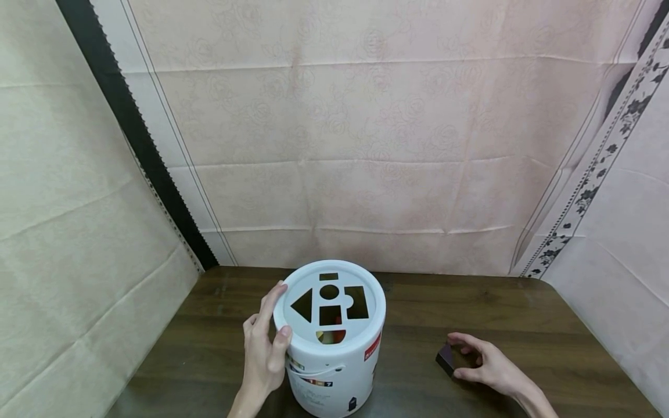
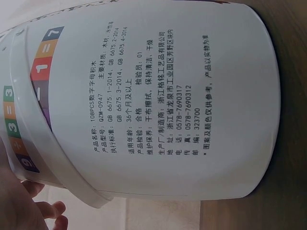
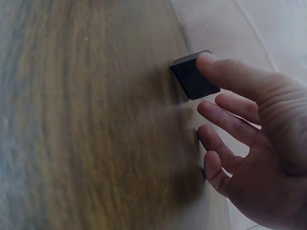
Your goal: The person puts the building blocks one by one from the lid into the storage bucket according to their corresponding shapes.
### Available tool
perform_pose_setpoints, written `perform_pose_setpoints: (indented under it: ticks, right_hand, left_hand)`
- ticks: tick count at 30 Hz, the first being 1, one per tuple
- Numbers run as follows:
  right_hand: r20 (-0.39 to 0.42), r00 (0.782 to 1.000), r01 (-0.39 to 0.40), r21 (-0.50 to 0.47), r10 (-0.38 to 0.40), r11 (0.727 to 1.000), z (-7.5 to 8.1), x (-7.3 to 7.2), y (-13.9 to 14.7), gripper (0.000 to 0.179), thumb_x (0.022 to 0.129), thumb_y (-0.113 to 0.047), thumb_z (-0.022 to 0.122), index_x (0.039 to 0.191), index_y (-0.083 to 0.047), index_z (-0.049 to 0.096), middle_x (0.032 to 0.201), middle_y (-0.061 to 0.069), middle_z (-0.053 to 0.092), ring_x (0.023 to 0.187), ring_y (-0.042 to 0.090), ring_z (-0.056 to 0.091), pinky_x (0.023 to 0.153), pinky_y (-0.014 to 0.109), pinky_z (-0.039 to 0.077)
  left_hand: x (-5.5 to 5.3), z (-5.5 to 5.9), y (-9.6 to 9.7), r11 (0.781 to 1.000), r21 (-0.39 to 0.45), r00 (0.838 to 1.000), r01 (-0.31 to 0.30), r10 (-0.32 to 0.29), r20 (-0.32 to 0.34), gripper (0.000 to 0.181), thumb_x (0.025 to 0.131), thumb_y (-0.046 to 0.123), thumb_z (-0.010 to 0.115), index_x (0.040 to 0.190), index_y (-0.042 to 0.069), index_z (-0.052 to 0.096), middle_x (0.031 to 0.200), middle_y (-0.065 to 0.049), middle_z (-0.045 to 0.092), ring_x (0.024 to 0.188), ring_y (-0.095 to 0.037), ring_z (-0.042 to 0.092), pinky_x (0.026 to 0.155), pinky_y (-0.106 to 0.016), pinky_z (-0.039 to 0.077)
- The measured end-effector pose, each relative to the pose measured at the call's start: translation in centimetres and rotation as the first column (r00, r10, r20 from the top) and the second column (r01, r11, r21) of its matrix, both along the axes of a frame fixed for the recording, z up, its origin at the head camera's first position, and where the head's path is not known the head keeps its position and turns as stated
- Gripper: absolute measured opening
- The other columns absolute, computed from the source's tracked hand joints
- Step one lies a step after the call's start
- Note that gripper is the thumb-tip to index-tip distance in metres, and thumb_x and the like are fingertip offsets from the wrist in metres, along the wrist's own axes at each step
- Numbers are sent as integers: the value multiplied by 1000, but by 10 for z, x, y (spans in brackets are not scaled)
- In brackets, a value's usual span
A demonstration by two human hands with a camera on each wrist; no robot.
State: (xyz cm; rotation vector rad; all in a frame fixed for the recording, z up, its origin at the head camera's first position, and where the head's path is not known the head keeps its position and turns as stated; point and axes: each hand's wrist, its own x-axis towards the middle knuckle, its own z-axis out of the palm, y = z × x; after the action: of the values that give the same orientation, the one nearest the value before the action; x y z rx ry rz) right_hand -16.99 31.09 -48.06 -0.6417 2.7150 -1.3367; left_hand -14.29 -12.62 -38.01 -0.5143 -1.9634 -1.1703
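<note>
A white bucket [image 1: 329, 371] stands upright on the table, its lid [image 1: 360, 334] cut with several shaped holes. My left hand [image 1: 265, 345] holds the bucket at the left of the lid's rim, thumb at the front and index finger farther back. Printed text and a pale carrying handle [image 2: 50, 129] show on the bucket's side in the left wrist view. To the right, my right hand [image 1: 486, 366] pinches a small dark block [image 1: 445, 359] between thumb and fingers, low over the table. In the right wrist view the thumb lies on one edge of the block [image 3: 192, 79].
The brown wooden table [image 1: 209, 331] runs back to a pale patterned cloth [image 1: 334, 145] hanging behind it. More cloth hangs at the left and right sides. Coloured pieces [image 1: 325, 337] show inside the bucket through the front hole.
</note>
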Motion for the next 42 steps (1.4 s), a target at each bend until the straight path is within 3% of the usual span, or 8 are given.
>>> perform_pose_setpoints:
  ticks: [4, 11, 22, 32, 38, 42]
  right_hand:
    - [-6, 1000, -12, -7, 12, 1000, 1, 1, -2, 64, 74, -24, 74, 128, -3, 47, 120, 14, 54, 95, 24, 50, 69, 29, 41]
    - [-85, 996, 16, 4, -15, 1000, 0, 3, -7, 60, 71, -23, 77, 122, -4, 52, 113, 7, 58, 91, 22, 52, 66, 29, 40]
    - [-50, 998, 46, 46, -43, 998, -3, 1, -5, 56, 73, -20, 75, 122, -6, 52, 110, 4, 58, 89, 24, 52, 65, 31, 39]
    - [-75, 997, 13, -29, -15, 999, 26, 10, -20, 49, 75, -11, 73, 118, -3, 53, 103, 13, 60, 83, 28, 53, 63, 31, 43]
    - [-100, 995, 19, -21, -21, 1000, 15, 2, -13, 50, 75, -15, 73, 120, -7, 53, 102, 7, 59, 82, 25, 54, 59, 29, 43]
    - [-99, 995, 27, -18, -29, 999, 16, 1, -12, 52, 75, -19, 74, 121, -8, 53, 105, 4, 59, 84, 23, 54, 61, 30, 42]
  left_hand:
    - [0, 0, 0, 1000, -4, 1000, -1, 1, 9, 58, 90, 47, 34, 134, 11, 44, 134, -4, 44, 99, -21, 54, 80, -50, 18]
    - [1, 0, 0, 1000, -3, 1000, 2, -2, 8, 58, 90, 47, 34, 134, 11, 44, 134, -4, 44, 100, -20, 53, 80, -49, 18]
    - [-1, -1, 0, 1000, -8, 1000, -9, 9, 2, 59, 90, 48, 34, 133, 10, 45, 134, -6, 45, 102, -20, 53, 79, -49, 18]
    - [-1, 0, 0, 1000, -1, 1000, -1, 1, -12, 59, 89, 49, 34, 132, 9, 46, 133, -7, 46, 105, -20, 52, 79, -49, 18]
    - [-2, -1, 0, 1000, 1, 1000, -5, 5, -8, 59, 89, 48, 35, 132, 9, 46, 133, -6, 46, 105, -21, 51, 79, -49, 18]
    - [-2, -1, 0, 1000, 2, 1000, -4, 4, -7, 59, 89, 48, 35, 132, 9, 46, 133, -7, 46, 105, -21, 52, 79, -49, 18]
